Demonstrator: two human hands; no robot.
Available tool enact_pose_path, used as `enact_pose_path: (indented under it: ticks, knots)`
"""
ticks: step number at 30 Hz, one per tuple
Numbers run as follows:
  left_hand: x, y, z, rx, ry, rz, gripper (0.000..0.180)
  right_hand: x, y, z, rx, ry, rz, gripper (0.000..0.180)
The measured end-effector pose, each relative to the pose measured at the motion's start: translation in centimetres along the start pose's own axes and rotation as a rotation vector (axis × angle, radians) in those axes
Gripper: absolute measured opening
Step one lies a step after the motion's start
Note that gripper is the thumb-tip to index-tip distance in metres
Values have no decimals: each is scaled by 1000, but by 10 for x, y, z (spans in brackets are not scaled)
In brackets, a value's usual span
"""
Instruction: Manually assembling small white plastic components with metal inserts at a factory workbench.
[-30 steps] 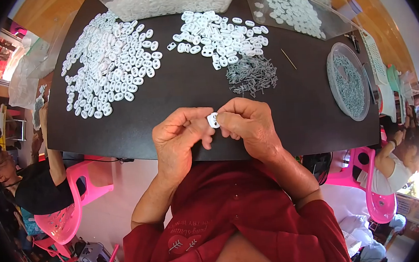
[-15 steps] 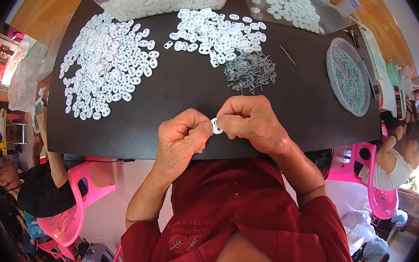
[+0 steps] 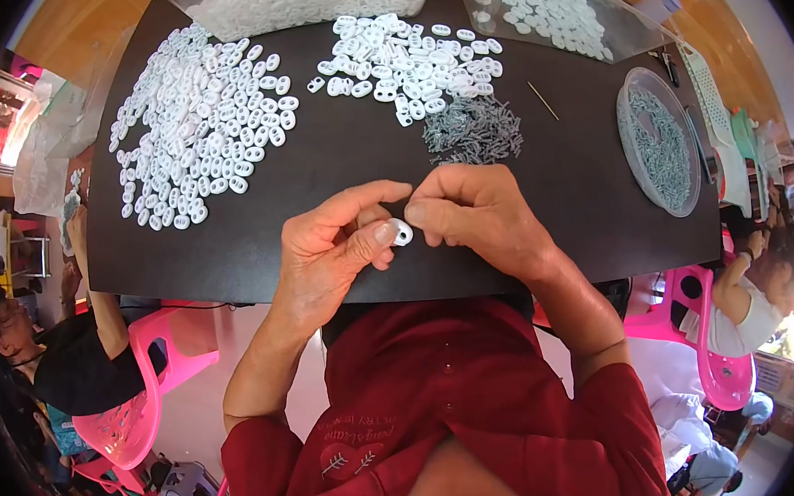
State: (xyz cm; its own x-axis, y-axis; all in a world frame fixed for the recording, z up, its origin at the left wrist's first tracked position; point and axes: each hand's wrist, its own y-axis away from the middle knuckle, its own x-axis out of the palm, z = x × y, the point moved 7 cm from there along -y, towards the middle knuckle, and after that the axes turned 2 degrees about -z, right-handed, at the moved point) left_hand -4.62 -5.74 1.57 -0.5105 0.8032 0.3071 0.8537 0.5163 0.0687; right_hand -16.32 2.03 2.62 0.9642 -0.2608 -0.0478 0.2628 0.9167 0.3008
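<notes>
Over the near part of the table, my left hand (image 3: 327,249) pinches a small white oval plastic piece (image 3: 401,233) between thumb and lower fingers, its index finger stretched out above. A dark hole shows in the piece. Just right of it, my right hand (image 3: 483,211) is closed in a pinch, close to the piece; whatever its fingertips hold is hidden. Beyond the right hand lies a heap of small grey screw-like pins (image 3: 474,130). White oval pieces with holes form a smaller pile (image 3: 410,60) behind the pins and a larger pile (image 3: 201,123) on the left.
A clear bin of white parts (image 3: 303,4) stands at the back, with another clear tray (image 3: 628,39) to its right. A round tub of grey pins (image 3: 631,136) sits at the table's right. A thin stick (image 3: 543,101) lies near the pins. People sit at both sides on pink chairs.
My hands have drawn slightly apart. The right fingers have come off the white piece, and my left index finger has lifted from it, while the left thumb keeps its hold.
</notes>
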Motion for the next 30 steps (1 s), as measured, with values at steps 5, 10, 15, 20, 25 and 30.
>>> enact_pose_path:
  ticks: [5,10,15,20,25,30]
  knots:
    - [-7,0,6,-46,77,-174,21,-1,11,-1,-168,-20,-143,14]
    - [-1,3,7,-27,166,-214,20,9,16,-1,-188,-127,-193,10]
    - [5,9,4,58,15,-193,21,13,15,3,-230,-239,-208,7]
    - [6,12,6,67,-41,-184,22,13,15,-1,-215,-93,-289,5]
    - [8,16,-4,214,-266,-237,18,19,14,-1,-236,-129,-263,4]
    - [2,14,2,126,-77,-242,16,20,14,2,-168,-172,-238,5]
